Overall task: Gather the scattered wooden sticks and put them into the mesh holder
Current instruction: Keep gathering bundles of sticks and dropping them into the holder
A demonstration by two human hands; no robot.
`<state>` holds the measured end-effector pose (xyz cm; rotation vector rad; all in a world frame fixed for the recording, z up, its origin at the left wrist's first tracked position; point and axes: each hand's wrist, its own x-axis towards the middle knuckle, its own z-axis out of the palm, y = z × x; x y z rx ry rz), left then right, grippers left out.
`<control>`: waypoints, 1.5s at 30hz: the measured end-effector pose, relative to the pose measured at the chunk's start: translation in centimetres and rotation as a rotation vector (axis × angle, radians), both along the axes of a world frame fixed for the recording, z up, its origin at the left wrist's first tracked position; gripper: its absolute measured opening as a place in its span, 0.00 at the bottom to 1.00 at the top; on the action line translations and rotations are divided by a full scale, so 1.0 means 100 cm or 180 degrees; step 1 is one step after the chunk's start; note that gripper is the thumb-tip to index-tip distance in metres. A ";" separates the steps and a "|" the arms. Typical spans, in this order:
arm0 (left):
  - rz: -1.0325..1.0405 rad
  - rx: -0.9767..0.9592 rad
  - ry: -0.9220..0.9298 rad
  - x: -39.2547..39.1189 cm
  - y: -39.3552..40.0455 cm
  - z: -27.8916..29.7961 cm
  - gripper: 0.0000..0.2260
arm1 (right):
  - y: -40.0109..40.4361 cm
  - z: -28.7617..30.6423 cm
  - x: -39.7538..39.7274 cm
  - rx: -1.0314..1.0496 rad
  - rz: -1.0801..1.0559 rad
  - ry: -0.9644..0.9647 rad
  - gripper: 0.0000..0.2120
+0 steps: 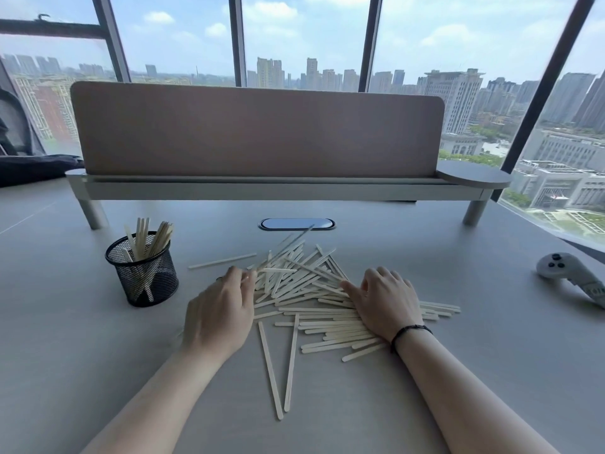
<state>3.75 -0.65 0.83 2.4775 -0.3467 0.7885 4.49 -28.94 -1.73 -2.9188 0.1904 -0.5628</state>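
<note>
A pile of pale wooden sticks (304, 283) lies scattered on the grey desk in front of me. A black mesh holder (143, 272) stands upright to the left with several sticks in it. My left hand (222, 309) rests at the pile's left edge, its fingertips touching sticks; whether it grips any is hidden. My right hand (384, 301) lies flat on the pile's right side, fingers spread, wrist with a black band. Two long sticks (280, 365) lie apart near me, and one stick (222, 260) lies alone beside the holder.
A raised shelf with a brown divider panel (258, 129) spans the back of the desk (458, 371). An oval cable port (297, 224) sits behind the pile. A white handheld controller (569, 273) lies at the right. A dark bag (29, 165) is at far left.
</note>
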 end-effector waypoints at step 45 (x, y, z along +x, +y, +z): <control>-0.0819 -0.3284 0.1116 -0.004 -0.001 -0.002 0.26 | 0.011 0.024 -0.014 -0.0452 0.0125 -0.0335 0.39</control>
